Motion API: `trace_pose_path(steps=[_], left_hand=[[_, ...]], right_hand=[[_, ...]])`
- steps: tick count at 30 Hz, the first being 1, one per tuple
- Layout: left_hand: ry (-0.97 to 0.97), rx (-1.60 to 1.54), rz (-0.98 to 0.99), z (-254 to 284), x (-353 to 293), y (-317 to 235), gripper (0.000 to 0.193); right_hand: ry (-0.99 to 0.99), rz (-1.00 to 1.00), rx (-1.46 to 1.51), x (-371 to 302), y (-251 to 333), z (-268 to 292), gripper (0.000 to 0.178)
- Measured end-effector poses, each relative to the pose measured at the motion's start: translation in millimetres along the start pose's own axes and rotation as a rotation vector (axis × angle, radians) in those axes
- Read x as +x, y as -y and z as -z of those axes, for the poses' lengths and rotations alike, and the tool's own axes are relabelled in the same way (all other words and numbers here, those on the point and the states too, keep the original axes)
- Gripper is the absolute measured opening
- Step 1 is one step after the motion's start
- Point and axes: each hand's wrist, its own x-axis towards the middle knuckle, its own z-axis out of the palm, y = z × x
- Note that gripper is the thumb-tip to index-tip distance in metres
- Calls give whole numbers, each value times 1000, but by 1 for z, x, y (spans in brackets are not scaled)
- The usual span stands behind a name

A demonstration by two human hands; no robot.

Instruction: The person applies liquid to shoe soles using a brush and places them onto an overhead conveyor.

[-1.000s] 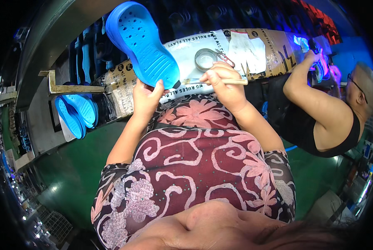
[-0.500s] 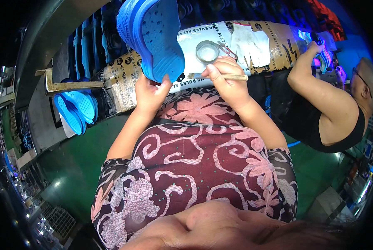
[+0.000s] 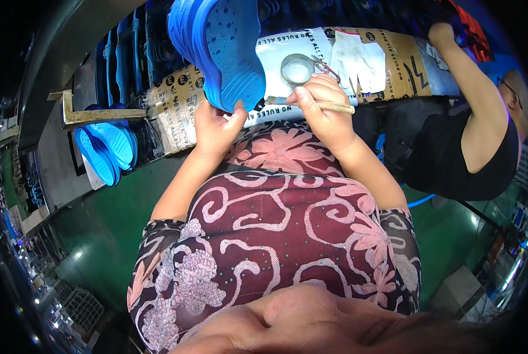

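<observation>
My left hand (image 3: 218,125) grips a stack of blue shoe soles (image 3: 231,56) by the near end, with the thumb on the top sole. Small holes dot that sole's upper face, and the stack tilts up away from me. In my right hand (image 3: 326,112) is a brush with a pale wooden handle (image 3: 339,108). Its bristles (image 3: 274,101) point left, a short way from the soles' near edge; I cannot tell whether they touch. Just beyond my right fingers stands a round glass dish (image 3: 297,71) with pale contents. Small scissors (image 3: 327,69) lie beside the dish.
A white glove (image 3: 358,62) lies right of the dish on the taped cardboard surface (image 3: 396,62). More blue soles (image 3: 106,150) sit at left beside a metal bracket (image 3: 102,116). A co-worker in a black top (image 3: 467,147) reaches forward at right. Dark racks line the back.
The co-worker's arm has swung farther forward, and the colourful item at that hand is no longer visible. My hands keep nearly the same pose, with the view shifted slightly.
</observation>
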Motion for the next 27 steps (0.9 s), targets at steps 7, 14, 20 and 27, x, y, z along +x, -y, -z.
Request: trace_pose_path(steps=[7,14,20,27], left_hand=[[-95,-175,78,-8,2,-4,26],[-128,-83,-31,-10,6,-1,25],[-105,51,-116,-8,6,3,23],[-152,63,-219,-10,7,5,24]], right_hand=[[126,69,-94,3,8,-2,21],[34,81,-46,-2,7,-1,21],[-40,38,-9,1,7,1,23],[71,60,-59,3,11,-5,26]])
